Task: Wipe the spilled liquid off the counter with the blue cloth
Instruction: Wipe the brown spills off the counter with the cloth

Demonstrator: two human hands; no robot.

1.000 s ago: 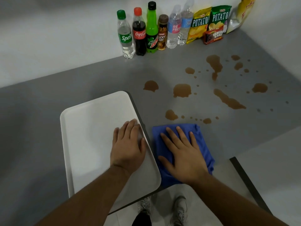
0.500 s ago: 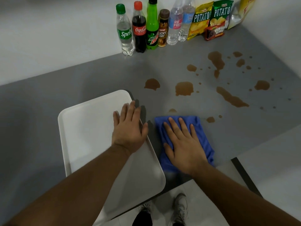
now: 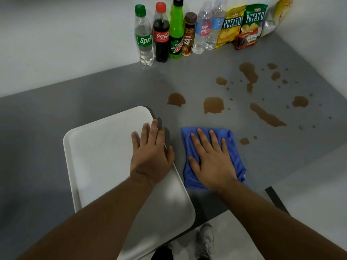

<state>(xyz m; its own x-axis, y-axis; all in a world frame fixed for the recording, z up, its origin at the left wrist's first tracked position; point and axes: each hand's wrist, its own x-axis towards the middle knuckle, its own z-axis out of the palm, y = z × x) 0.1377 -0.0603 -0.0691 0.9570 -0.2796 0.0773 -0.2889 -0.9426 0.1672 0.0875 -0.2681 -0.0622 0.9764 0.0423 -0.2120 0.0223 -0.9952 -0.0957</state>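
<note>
Tray [image 3: 101, 156], white, far left on the grey counter [image 3: 84, 102], set at an angle; its near corner juts out past the counter's front edge

Left hand [image 3: 152, 156] lies flat on the tray's right rim, fingers straight and together, gripping nothing; thumb hangs off the rim on the counter side

Blue cloth [image 3: 234, 152] sits on the counter just right of the tray, close to the front edge, bunched a little along its right side

Right hand [image 3: 212, 162] is spread palm-down on the cloth, fingers straight and slightly apart, pressing rather than clutching; cloth shows around the fingertips and on both sides of the palm

Spilled liquid [image 3: 213, 105], brown, lies beyond and to the right of the cloth: two rounded patches past its far edge, a long streak further right, a small blot just off its right corner but not touching, more blots and specks toward the right-hand wall

Back wall, same direction: Sprite bottle [image 3: 144, 38], Coca-Cola bottle [image 3: 161, 36], green Mountain Dew bottle [image 3: 176, 32], brown Lucky Day bottle [image 3: 188, 36], two clear water bottles [image 3: 202, 30], two potato chip bags [image 3: 230, 25], a small red snack box [image 3: 246, 41] in front of them, a yellow bag [image 3: 279, 14] in the corner

Shoes [image 3: 205, 241] on the pale floor below the counter edge
</note>
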